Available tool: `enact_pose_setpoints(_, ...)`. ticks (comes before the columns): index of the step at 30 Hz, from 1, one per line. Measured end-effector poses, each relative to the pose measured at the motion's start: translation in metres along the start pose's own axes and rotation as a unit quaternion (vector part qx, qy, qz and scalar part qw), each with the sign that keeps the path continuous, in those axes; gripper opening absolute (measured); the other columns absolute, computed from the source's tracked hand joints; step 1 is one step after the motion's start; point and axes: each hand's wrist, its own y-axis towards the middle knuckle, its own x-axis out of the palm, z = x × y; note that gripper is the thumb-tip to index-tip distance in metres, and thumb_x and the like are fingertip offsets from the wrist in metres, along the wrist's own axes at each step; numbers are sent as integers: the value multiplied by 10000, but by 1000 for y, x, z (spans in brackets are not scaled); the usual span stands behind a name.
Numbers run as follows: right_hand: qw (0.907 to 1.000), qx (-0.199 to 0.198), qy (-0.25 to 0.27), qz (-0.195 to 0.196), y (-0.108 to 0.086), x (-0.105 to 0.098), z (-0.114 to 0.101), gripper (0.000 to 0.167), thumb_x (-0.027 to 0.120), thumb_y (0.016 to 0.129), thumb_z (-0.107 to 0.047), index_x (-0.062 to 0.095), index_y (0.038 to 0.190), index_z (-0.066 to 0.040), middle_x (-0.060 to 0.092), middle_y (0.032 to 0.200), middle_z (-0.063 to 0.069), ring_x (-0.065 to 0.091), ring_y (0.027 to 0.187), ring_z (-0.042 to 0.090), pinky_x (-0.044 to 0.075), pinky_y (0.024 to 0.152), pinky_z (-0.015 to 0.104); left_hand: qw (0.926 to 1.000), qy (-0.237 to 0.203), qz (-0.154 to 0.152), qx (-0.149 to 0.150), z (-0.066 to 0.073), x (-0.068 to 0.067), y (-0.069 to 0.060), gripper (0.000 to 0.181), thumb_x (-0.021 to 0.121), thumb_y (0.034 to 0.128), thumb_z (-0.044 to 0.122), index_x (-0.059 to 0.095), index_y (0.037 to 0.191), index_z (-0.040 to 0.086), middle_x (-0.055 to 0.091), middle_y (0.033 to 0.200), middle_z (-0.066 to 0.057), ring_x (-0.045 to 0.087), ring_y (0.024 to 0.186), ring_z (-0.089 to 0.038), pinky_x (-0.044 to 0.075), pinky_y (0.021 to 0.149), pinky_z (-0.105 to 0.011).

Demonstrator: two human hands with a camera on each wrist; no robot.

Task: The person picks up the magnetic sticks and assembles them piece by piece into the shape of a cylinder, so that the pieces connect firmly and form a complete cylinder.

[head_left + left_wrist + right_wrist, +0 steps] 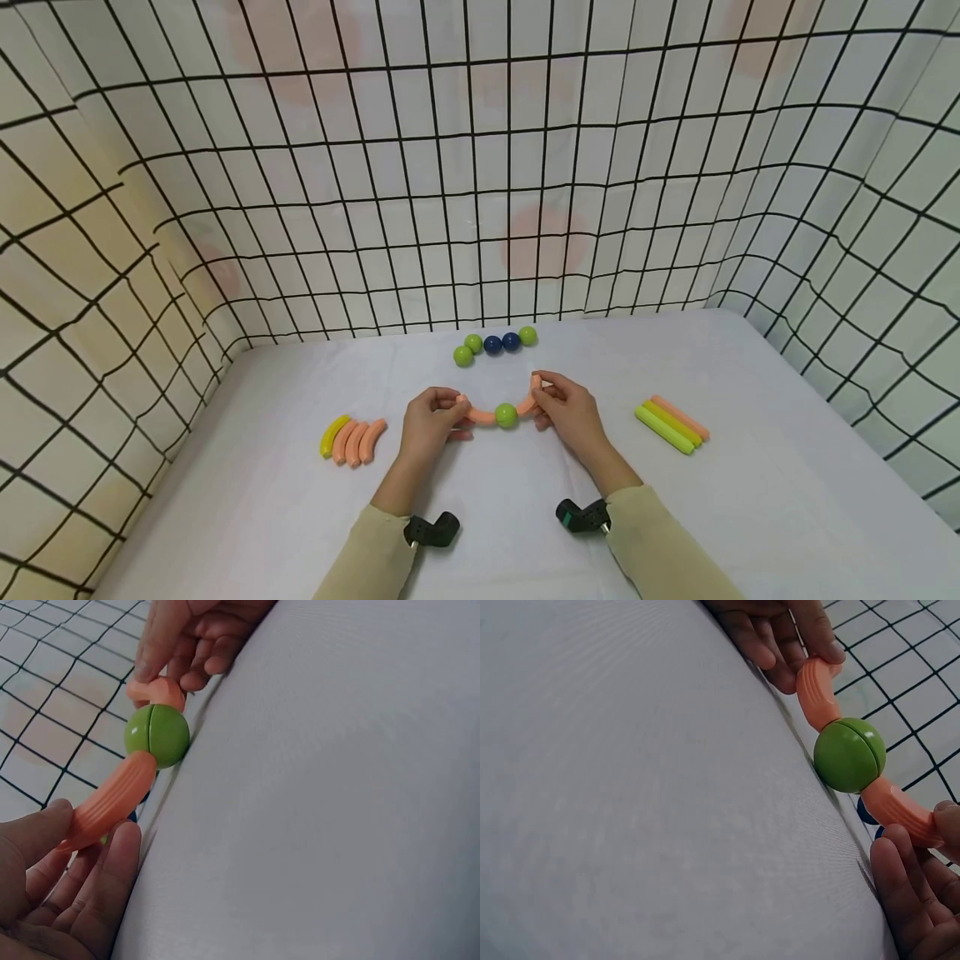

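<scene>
the middle ball (506,415) is green, its curved pieces (819,694) ribbed salmon, the sleeves (367,554) beige, the grid (509,60) black.

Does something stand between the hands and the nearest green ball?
Yes: the left orange piece stands between the left hand and the ball, the right orange piece between the ball and the right hand. Nothing else visible does.

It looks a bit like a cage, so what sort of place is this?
Perhaps a screened-off tabletop activity space: a white-topped table, black grid walls on three sides, and a green toy ball between two curved orange sticks.
</scene>
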Motion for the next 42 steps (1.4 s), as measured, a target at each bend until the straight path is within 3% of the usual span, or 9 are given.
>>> enact_pose_setpoints(9, 9986, -104, -490, -168, -2, 0, 0, 477, 637, 980, -173, 530, 1442, -228, 660, 903, 94, 548, 514, 132, 485, 477, 229, 10000, 11, -9, -23, -2, 1, 0, 273, 694, 932, 87, 594, 1150, -43, 625, 984, -120, 729, 797, -168, 617, 682, -341)
enact_pose_setpoints(15, 9985, -245, -454, -205, -2, -1, -1, 474, 615, 992, -174, 518, 1451, -236, 598, 929, 82, 528, 536, 130, 481, 464, 241, 9999, 11, -5, -103, -2, 4, 1, 257, 709, 903, 43, 602, 1124, -35, 621, 962, -109, 724, 777, -153, 616, 679, -329)
enact_pose_setpoints(22, 9980, -352, -476, -228, -3, -2, -4, 475, 581, 1012, -178, 495, 1475, -241, 542, 925, 76, 504, 534, 119, 491, 470, 249, 9995, 202, -223, 8, -4, 4, 2, 264, 704, 896, 19, 629, 1137, -55, 643, 950, -110, 706, 729, -147, 616, 691, -329)
enact_pose_setpoints(25, 9974, -354, -581, -234, -4, -2, -5, 478, 556, 1024, -182, 476, 1488, -263, 535, 968, 77, 496, 529, 121, 483, 470, 244, 9988, 398, -275, 60, -3, 5, 1, 263, 717, 889, 28, 643, 1128, -53, 660, 939, -121, 699, 693, -144, 614, 682, -328)
enact_pose_setpoints(30, 9971, -321, -645, -239, -5, -2, -7, 466, 534, 1036, -206, 470, 1484, -319, 535, 1042, 76, 486, 524, 126, 463, 467, 240, 9930, 1089, -387, 236, 0, 6, -4, 264, 736, 904, 141, 661, 1114, -1, 689, 920, -122, 665, 665, -126, 586, 630, -300)
enact_pose_setpoints(38, 9956, -508, -770, -132, -6, -3, -8, 412, 578, 1020, -247, 553, 1430, -261, 607, 1058, 101, 493, 495, 117, 449, 448, 233, 9823, 1688, -698, 408, 0, 6, -4, 225, 732, 913, 203, 692, 1087, 66, 706, 878, -68, 619, 632, -126, 500, 548, -272)
enact_pose_setpoints(42, 9956, -405, -834, -107, -5, -3, -8, 393, 605, 1007, -278, 581, 1397, -234, 637, 1064, 105, 514, 504, 120, 464, 451, 226, 9789, 1836, -776, 460, 0, 6, -5, 226, 743, 903, 212, 696, 1071, 68, 711, 888, -53, 617, 636, -122, 491, 542, -269)
